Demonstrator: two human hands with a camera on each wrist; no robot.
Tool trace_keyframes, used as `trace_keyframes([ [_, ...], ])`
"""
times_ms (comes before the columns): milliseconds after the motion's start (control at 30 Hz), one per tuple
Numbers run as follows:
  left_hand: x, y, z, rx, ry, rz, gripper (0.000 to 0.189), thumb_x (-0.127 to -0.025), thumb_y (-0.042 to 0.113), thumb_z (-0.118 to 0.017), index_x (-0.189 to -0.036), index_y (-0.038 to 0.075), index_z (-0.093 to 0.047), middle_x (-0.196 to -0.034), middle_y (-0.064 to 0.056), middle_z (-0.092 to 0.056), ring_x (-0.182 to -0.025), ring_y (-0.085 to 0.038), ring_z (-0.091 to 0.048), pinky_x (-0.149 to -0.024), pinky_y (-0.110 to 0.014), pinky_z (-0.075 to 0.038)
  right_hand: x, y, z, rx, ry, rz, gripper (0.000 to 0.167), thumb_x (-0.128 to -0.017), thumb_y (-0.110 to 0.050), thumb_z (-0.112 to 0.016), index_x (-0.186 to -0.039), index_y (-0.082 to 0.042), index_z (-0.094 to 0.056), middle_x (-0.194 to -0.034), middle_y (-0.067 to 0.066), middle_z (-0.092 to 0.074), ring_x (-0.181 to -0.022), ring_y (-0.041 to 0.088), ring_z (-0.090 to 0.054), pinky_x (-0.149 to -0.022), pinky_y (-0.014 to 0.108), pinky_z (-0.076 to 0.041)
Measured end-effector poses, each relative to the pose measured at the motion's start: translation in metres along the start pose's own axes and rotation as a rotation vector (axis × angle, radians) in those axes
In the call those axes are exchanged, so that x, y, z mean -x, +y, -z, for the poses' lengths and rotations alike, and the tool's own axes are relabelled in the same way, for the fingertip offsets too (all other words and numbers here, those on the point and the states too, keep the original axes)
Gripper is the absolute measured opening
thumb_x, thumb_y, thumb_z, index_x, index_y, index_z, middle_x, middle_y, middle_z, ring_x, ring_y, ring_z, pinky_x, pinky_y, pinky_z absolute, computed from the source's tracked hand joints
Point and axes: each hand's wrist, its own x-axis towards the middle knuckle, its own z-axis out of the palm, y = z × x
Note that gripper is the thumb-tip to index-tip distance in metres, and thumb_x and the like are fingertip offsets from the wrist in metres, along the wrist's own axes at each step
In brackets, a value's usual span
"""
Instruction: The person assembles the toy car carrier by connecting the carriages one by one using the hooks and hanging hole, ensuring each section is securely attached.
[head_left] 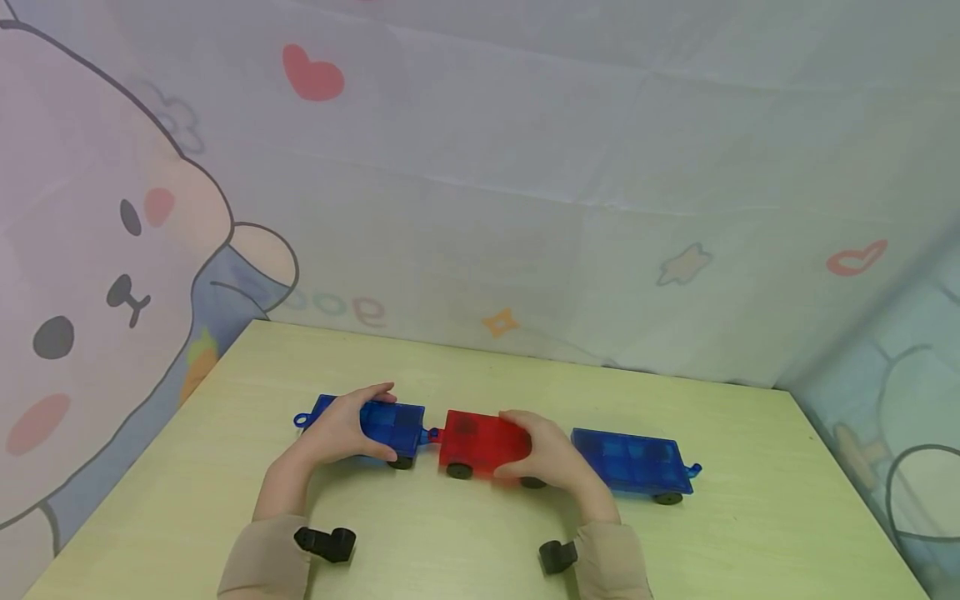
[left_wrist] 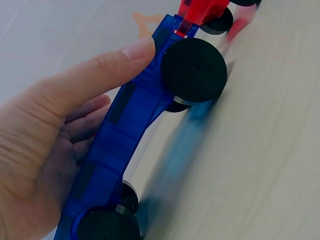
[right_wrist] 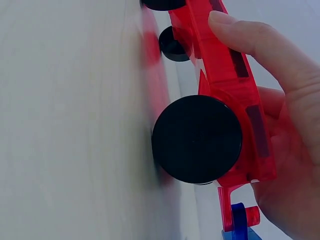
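Three see-through toy train cars with black wheels stand in a row on the table. At the left, my left hand (head_left: pixel 337 432) grips a blue car (head_left: pixel 405 425), thumb on the near side and fingers over the far side. A small coupling (head_left: pixel 431 436) joins it to the red car (head_left: pixel 472 442) in the middle. My right hand (head_left: pixel 551 450) holds that red car by its right part. Behind the right wrist stands another blue car (head_left: pixel 637 462), untouched by the fingers. In the right wrist view, a blue ring (right_wrist: pixel 240 222) sits around the red car's hook (right_wrist: pixel 226 207).
The pale yellow table (head_left: pixel 435 542) slopes away to a printed cloth backdrop (head_left: pixel 525 167) along its far edge. Black wrist mounts (head_left: pixel 330 544) stick out from both sleeves. A thin dark cable-like loop (head_left: pixel 892 492) shows at the far right.
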Motion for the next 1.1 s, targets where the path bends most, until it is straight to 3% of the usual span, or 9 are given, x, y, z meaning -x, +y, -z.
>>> trace_keyframes([
  [500, 0.0, 0.0, 0.002, 0.0, -0.004, 0.0, 0.102, -0.068, 0.033, -0.09, -0.149, 0.001, -0.036, -0.139, -0.014, -0.056, -0.136, -0.042, -0.041, -0.107, -0.065, -0.034, -0.001, 0.0, 0.0, 0.011, -0.011, -0.004, 0.08, -0.073, -0.025, -0.086, -0.141, -0.003, -0.05, -0.143, 0.014, -0.053, -0.131, 0.035, -0.049, -0.108, 0.054, -0.041],
  [733, -0.003, 0.002, 0.001, 0.003, -0.012, -0.005, 0.104, -0.067, 0.031, -0.091, -0.149, 0.0, -0.035, -0.14, -0.015, -0.055, -0.136, -0.043, -0.042, -0.107, -0.065, -0.035, 0.001, -0.001, 0.009, -0.018, -0.008, -0.001, 0.083, -0.073, -0.028, -0.086, -0.145, -0.01, -0.047, -0.147, 0.008, -0.049, -0.134, 0.032, -0.046, -0.109, 0.054, -0.04],
  [933, -0.003, 0.009, 0.006, -0.031, -0.027, -0.006, 0.102, -0.07, 0.031, -0.089, -0.15, 0.002, -0.034, -0.143, -0.016, -0.053, -0.137, -0.043, -0.041, -0.106, -0.065, -0.036, 0.008, -0.009, 0.026, -0.058, 0.018, 0.067, 0.065, -0.081, -0.024, -0.08, -0.139, -0.012, -0.054, -0.138, 0.009, -0.058, -0.13, 0.031, -0.051, -0.108, 0.056, -0.04],
  [1100, 0.002, 0.029, 0.019, -0.084, 0.021, -0.042, 0.075, -0.084, 0.027, -0.078, -0.145, 0.002, -0.043, -0.141, -0.017, -0.054, -0.134, -0.042, -0.044, -0.107, -0.061, -0.038, 0.019, -0.019, 0.046, 0.042, 0.062, 0.072, 0.042, -0.086, -0.025, -0.075, -0.123, -0.009, -0.064, -0.12, 0.007, -0.068, -0.117, 0.029, -0.06, -0.1, 0.054, -0.047],
])
